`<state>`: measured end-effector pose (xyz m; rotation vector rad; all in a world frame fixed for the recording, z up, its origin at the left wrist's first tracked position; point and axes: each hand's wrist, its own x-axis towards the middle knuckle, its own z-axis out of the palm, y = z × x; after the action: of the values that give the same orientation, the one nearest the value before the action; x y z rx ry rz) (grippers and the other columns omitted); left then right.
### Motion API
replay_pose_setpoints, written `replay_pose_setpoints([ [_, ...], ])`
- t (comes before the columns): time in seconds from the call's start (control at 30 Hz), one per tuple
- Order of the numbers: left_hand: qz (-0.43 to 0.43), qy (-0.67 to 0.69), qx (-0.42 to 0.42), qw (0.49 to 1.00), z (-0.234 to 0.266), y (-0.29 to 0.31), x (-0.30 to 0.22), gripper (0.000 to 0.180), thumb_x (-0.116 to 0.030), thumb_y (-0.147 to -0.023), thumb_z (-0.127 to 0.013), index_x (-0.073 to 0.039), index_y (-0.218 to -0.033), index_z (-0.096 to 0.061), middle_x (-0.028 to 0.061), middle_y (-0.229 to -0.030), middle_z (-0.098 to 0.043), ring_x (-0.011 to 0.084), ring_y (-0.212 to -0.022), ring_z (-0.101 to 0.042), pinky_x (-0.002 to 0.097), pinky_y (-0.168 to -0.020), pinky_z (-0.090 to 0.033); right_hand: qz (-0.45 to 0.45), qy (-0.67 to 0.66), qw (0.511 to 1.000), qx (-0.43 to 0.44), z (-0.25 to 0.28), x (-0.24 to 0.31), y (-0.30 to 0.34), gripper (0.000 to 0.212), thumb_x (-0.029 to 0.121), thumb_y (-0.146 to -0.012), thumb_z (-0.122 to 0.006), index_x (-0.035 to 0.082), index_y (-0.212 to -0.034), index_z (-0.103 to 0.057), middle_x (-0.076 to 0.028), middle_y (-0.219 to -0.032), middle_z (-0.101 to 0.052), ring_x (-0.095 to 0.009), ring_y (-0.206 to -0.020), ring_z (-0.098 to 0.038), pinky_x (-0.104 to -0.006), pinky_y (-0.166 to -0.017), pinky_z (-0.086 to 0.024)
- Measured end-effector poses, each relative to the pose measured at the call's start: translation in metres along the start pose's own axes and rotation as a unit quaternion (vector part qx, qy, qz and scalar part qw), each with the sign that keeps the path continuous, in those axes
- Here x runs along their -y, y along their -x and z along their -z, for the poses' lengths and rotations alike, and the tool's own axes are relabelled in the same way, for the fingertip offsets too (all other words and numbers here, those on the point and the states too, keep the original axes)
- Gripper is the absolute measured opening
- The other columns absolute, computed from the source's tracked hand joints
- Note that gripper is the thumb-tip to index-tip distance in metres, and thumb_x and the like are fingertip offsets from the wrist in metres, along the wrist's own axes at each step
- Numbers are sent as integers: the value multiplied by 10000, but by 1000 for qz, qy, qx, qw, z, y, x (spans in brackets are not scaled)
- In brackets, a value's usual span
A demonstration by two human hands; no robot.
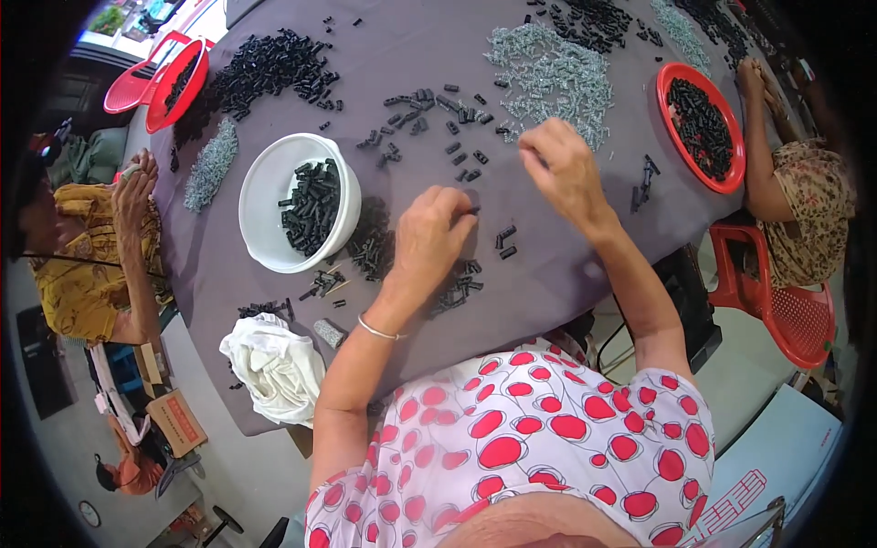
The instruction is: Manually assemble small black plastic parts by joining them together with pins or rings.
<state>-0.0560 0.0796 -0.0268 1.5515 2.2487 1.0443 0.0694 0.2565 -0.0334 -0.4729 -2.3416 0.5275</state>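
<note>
A small black piece (473, 211) sits pinched in the left hand (427, 236), over the grey cloth (562, 279). The right hand (561, 166) curls beside a pile of clear pieces (557, 82); whether it grips anything, I cannot tell. Left of both, a white bowl (259, 215) holds loose black parts (312, 208).

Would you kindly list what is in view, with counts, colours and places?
Tablecloth: one, purplish, centre
Bowl: one, white, left
Basins: two, red, left and right
Small parts: many, black, tablecloth and containers
Pale piles: several, greenish, left and top
Cloth: one, white, front left
Chairs: at least two, red, both sides
Boxes: several, brown or pale, lower sides
Other people: three, variously clothed, both sides
Shirt: one, white and red, bottom
Hands: two, bare, centre
</note>
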Motion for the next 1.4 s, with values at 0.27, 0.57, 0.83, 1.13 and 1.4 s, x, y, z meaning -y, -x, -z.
replay_pose_setpoints([
  [0.27,-44,10,14,999,-3,12,-6,171,-58,-718,-697,-42,-861,-604,95,-846,-592,301,-801,-578,388,-693,-477,0,80,995,54,-14,-13,-2,52,108,-750,-639,95,-779,-598,-44,-794,-545,-248,-843,-558,-392,-703,-417],
  [0.57,-40,17,-4,999,2,14,3,213,-65,-690,-731,-28,-881,-648,108,-904,-572,312,-876,-531,389,-758,-449,-75,-177,981,30,7,23,33,140,-39,-765,-629,46,-861,-572,-54,-785,-571,-190,-713,-575,-300,-620,-457],
  [0.83,272,618,-4,737,29,18,-8,103,-97,-857,-679,-9,-910,-664,-9,-761,-583,75,-610,-505,216,-518,-402,-131,-297,945,29,4,41,45,160,-84,-788,-619,30,-894,-582,-36,-799,-571,-108,-692,-547,-236,-617,-447],
  [1.13,340,723,9,602,23,45,-8,110,-118,-907,-611,-47,-987,-633,59,-874,-643,158,-709,-648,238,-514,-479,-84,-367,925,42,11,71,45,166,-100,-766,-631,11,-884,-595,-59,-821,-600,-122,-692,-561,-240,-629,-462],
  [1.4,317,699,-15,641,20,57,-24,179,-62,-912,-576,-5,-1078,-610,105,-985,-659,242,-871,-688,308,-662,-591,-35,-304,952,12,16,92,45,198,-112,-737,-638,17,-882,-595,-72,-800,-613,-161,-656,-593,-265,-573,-486],
])
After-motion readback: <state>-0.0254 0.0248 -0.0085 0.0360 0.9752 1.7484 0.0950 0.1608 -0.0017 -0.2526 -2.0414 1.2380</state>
